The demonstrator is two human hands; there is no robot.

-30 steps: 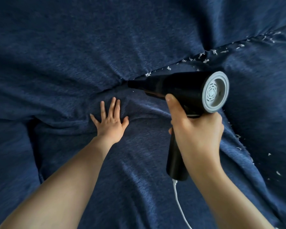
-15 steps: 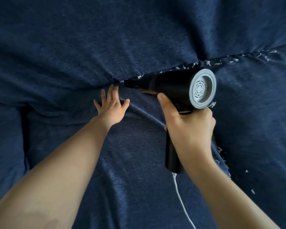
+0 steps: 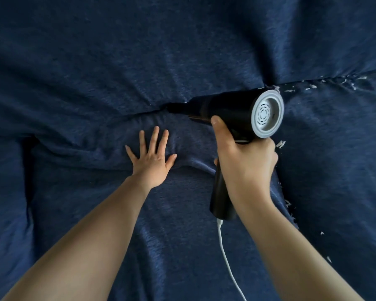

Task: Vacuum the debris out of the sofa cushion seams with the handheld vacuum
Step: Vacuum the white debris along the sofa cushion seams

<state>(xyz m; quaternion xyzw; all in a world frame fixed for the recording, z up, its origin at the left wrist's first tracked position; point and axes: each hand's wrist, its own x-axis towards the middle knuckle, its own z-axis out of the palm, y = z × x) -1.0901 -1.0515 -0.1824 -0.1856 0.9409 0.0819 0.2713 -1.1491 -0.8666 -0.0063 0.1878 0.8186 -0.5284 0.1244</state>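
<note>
My right hand (image 3: 245, 161) grips the handle of a black handheld vacuum (image 3: 230, 111) with a grey vented rear cap. Its narrow nozzle (image 3: 176, 108) points left and is pushed into the seam (image 3: 117, 117) between the dark blue seat cushion (image 3: 161, 213) and the back cushion (image 3: 161, 51). My left hand (image 3: 152, 157) lies flat with fingers spread on the seat cushion, just below the nozzle. White debris flecks (image 3: 313, 85) lie along the seam to the right of the vacuum.
A white cord (image 3: 228, 261) runs from the handle's base down toward me. More white flecks (image 3: 288, 203) sit along the side seam at the right. A dark gap (image 3: 28, 170) separates a neighbouring cushion on the left.
The vacuum nozzle has slid leftward along the seam, past flecks seen before near its tip. My left hand rose to the seam, then dropped back and flattened on the seat cushion.
</note>
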